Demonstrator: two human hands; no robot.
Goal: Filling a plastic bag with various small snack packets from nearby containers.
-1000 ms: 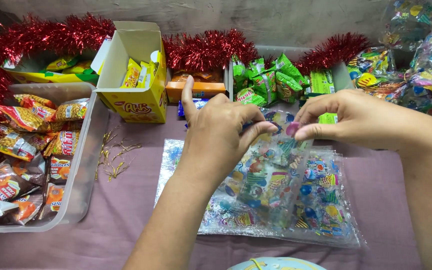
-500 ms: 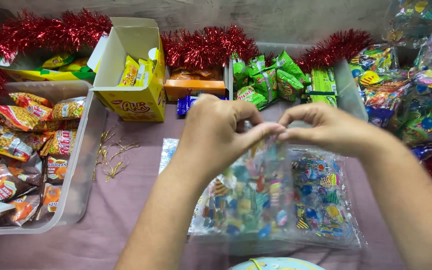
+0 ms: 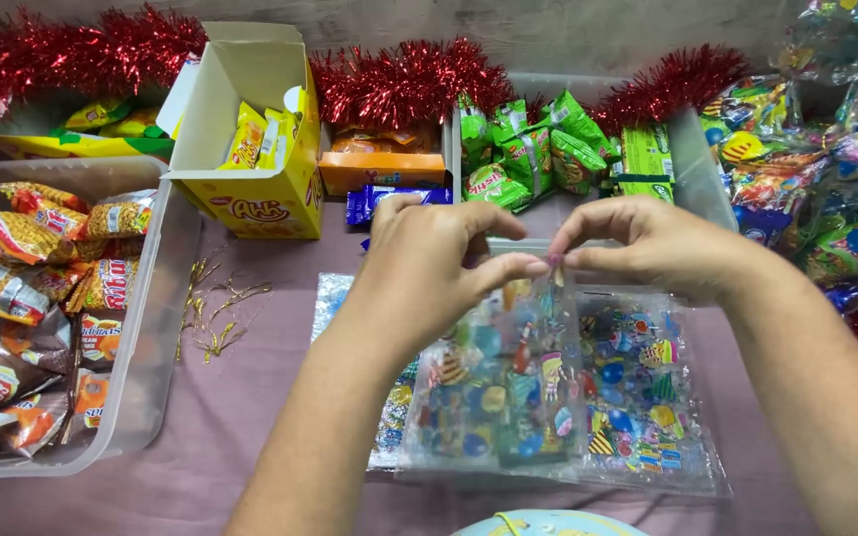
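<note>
I see a clear bag (image 3: 508,397) printed with multicolour balloons, stripes and dots, pinched at its top between my left hand (image 3: 429,273) and right hand (image 3: 652,243). Same print on the flat stack of bags (image 3: 647,397) on the mauve table (image 3: 250,417). Red tinsel (image 3: 399,79) along the far edge. Yellow box (image 3: 260,199) with red lettering, yellow packets inside. Orange box (image 3: 379,169). Green snack packs (image 3: 528,149) in a clear tub. Orange, red and brown packets (image 3: 22,298) in the clear bin at the left edge. Gold twist ties (image 3: 215,308).
</note>
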